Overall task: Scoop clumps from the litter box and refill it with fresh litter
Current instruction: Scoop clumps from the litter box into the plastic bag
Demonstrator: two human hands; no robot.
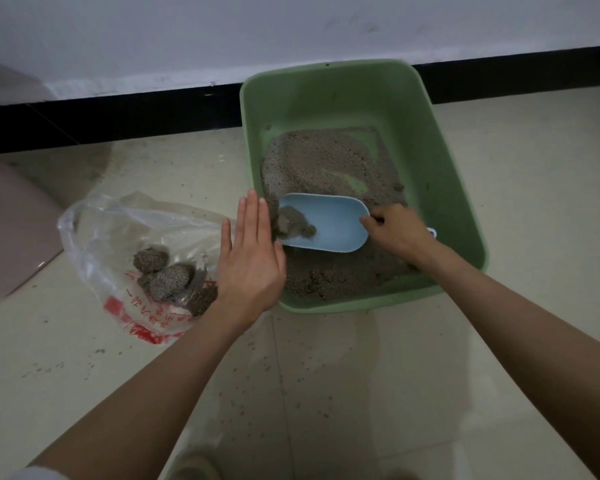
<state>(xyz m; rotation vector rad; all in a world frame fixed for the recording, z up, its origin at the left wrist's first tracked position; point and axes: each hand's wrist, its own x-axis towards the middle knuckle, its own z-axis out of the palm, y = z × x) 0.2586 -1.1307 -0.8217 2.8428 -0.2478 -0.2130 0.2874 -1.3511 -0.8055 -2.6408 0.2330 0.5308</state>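
A person crouches over a green rectangular plastic litter box [426,109] on a pale tiled floor [343,375], seen from above their outstretched bare forearms. The right hand [397,232] grasps the handle end of a pale blue plastic scoop [333,225], fingers curled around it. The scoop lies inside the box on grey gritty litter [323,161], its long axis running roughly sideways, open mouth pointing toward the left hand. A dark grey clump [293,223] sits in the scoop's mouth, at the end farthest from the grasping hand.

The left hand [250,258] is released, fingers straight and together, palm down, over the near left wall of the box, just beside the scoop's mouth; whether it touches the rim cannot be told. Beyond the left hand, away from the box, a clear crumpled plastic bag with red printing [94,230] lies on the floor, holding several grey clumps [170,278].

The load likely travels leftward past the open hand into the bag, which lies nearer the left hand than the right
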